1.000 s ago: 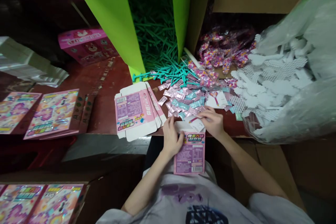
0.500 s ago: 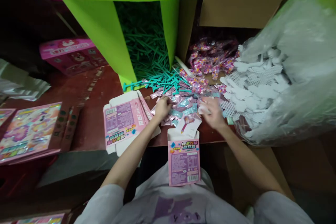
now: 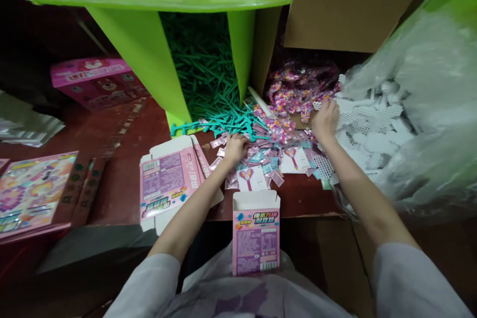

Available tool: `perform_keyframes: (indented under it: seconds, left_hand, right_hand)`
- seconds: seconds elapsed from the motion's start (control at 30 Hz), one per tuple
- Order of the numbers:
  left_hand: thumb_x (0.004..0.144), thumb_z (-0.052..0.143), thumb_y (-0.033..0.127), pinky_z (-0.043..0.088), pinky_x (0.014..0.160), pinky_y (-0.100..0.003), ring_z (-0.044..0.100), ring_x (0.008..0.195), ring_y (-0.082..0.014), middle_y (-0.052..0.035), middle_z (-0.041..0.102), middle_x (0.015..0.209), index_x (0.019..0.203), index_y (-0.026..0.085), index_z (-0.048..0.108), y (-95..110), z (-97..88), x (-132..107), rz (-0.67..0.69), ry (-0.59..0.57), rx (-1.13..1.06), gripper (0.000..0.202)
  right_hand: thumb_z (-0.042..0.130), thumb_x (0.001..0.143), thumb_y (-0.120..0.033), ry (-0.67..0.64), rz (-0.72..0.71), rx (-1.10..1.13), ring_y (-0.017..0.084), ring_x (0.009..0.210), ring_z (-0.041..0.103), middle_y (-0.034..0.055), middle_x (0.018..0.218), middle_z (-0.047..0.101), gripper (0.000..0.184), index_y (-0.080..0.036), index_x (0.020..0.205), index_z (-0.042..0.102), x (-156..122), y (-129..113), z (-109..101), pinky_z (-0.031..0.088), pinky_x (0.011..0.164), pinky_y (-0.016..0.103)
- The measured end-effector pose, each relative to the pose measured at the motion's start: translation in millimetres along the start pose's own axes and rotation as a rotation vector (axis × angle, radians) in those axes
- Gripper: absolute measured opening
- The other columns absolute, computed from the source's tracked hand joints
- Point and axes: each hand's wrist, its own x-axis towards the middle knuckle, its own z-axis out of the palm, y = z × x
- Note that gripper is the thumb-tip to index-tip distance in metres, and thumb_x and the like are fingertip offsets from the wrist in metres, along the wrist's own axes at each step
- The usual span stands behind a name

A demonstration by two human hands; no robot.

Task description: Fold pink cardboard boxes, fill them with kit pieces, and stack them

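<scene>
Sachets (image 3: 257,156) of pink and pale blue foil lie in a loose heap on the counter (image 3: 122,184). Our left hand (image 3: 235,148) rests on the heap's near-left edge with its fingers curled down into it; we cannot tell whether it has pinched 1. Our right hand (image 3: 325,118) reaches further out, palm down on the edge of the white plastic pieces (image 3: 368,134). Its fingertips are hidden, so we cannot tell its grip either.

Between our forearms, 1 pink carton (image 3: 256,241) stands upright in our lap against the counter's edge. It is folded into shape and its top flap is open, but we cannot see inside it. We judge the work to be at the gathering stage: this carton is formed but not closed. The stack of flat carton blanks (image 3: 167,181) just left of our left arm is unfolded, so a good deal remains.

The sachets look small, glossy and crinkled. 2 white cards (image 3: 250,179) printed with a heart wand lie flat just beyond the carton. The white pieces are flat and matte, some perforated like mesh, and they spill from a soft clear plastic bag (image 3: 428,109). Thin, rigid teal sticks (image 3: 223,121) pour out of a smooth green cardboard box (image 3: 149,64). Clear packets of pink beads (image 3: 298,89) sit beyond the sachets, under a brown corrugated flap (image 3: 354,10).
</scene>
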Motion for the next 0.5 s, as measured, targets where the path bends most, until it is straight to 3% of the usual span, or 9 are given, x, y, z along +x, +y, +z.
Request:
perform_keyframes:
  seconds: [0.07, 0.2, 0.33, 0.4, 0.5]
  left_hand:
    - [0.079, 0.064, 0.021, 0.031, 0.100, -0.051, 0.060, 0.099, -0.0270, -0.0061, 0.073, 0.089, 0.075, 0.022, 0.072, 1, -5.1, -3, -0.023, 0.100, -0.091, 0.010]
    - [0.077, 0.065, 0.026, 0.045, 0.086, -0.037, 0.063, 0.087, -0.0208, -0.0057, 0.072, 0.085, 0.075, 0.020, 0.072, -2, -16.9, -13, -0.107, 0.286, -0.387, 0.010]
    - [0.071, 0.070, 0.027, 0.048, 0.078, -0.032, 0.064, 0.079, -0.0195, -0.0059, 0.071, 0.079, 0.072, 0.017, 0.071, -2, -25.8, -17, -0.167, 0.301, -0.553, 0.010]
    - [0.068, 0.072, 0.025, 0.049, 0.076, -0.032, 0.065, 0.076, -0.0192, -0.0056, 0.071, 0.077, 0.072, 0.016, 0.071, 4, -33.7, -22, -0.248, 0.321, -0.611, 0.010]
    - [0.066, 0.074, 0.027, 0.049, 0.077, -0.031, 0.065, 0.081, -0.0190, -0.0050, 0.071, 0.081, 0.075, 0.016, 0.072, 27, -50.4, -48, -0.352, 0.429, -0.719, 0.014]
  right_hand:
    - [0.033, 0.093, -0.015, 0.087, -0.014, 0.072, 0.029, 0.110, 0.053, 0.0209, 0.120, 0.051, 0.035, -0.007, 0.123, 0.048, 7, -24, 5, 0.041, 0.092, 0.040]
    - [0.045, 0.092, -0.030, -0.126, 0.184, 0.178, 0.030, 0.098, 0.061, 0.0244, 0.112, 0.055, 0.042, -0.002, 0.122, 0.048, 26, -46, 29, 0.047, 0.083, 0.040]
    - [0.052, 0.086, -0.018, -0.336, 0.280, 0.178, 0.031, 0.099, 0.061, 0.0245, 0.103, 0.062, 0.029, -0.002, 0.108, 0.061, 41, -32, 44, 0.047, 0.081, 0.039]
    - [0.048, 0.085, -0.011, -0.301, 0.313, 0.155, 0.030, 0.099, 0.061, 0.0247, 0.103, 0.062, 0.027, -0.002, 0.107, 0.061, 42, -20, 38, 0.046, 0.081, 0.038]
    - [0.043, 0.089, -0.015, -0.165, 0.268, 0.157, 0.030, 0.103, 0.058, 0.0284, 0.112, 0.058, 0.033, -0.001, 0.116, 0.055, 35, -6, 13, 0.042, 0.082, 0.040]
